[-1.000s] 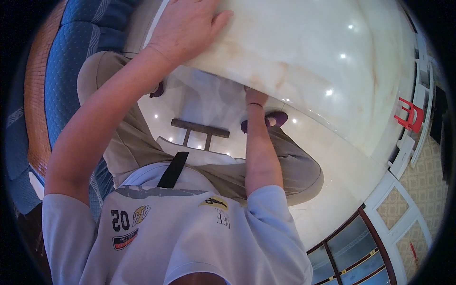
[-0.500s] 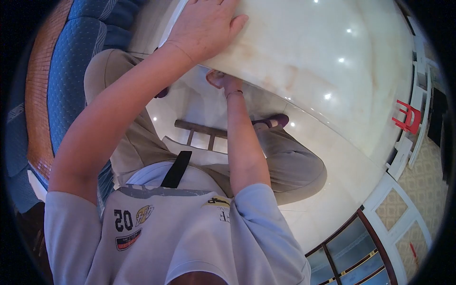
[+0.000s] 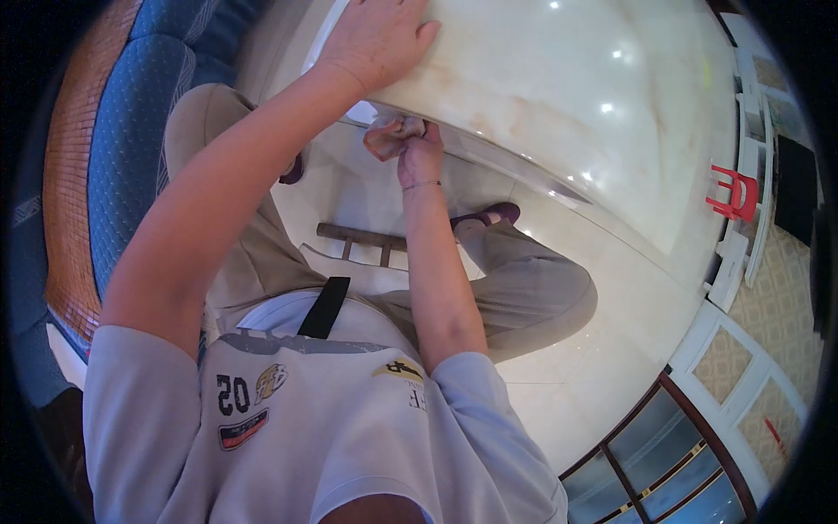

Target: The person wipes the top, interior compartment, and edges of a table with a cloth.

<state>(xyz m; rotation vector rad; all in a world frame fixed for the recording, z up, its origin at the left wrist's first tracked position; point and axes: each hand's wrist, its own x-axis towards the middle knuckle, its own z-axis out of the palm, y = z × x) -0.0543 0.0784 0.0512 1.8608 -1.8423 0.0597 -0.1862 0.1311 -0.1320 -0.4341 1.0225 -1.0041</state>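
Note:
My left hand (image 3: 380, 39) lies palm down on the near edge of a glossy marble-topped table (image 3: 541, 96), its fingers partly cut off by the top of the view. Below that edge, my right hand (image 3: 422, 157) is closed around a crumpled pale cloth (image 3: 384, 140) with a reddish-orange border. The cloth is up against the side of the table, just under the top. Part of it is hidden behind my fingers.
A small wooden stool (image 3: 358, 234) shows between my legs. Blue sofa seating (image 3: 140, 131) with an orange-brown mat (image 3: 74, 201) runs along the left. A red plastic chair (image 3: 733, 194) stands at the far right, near a glass-fronted cabinet (image 3: 655, 445).
My right hand has come out from beneath the table edge, a little to the left, and more of the cloth shows. My left hand stays flat on the tabletop. The view has shifted slightly.

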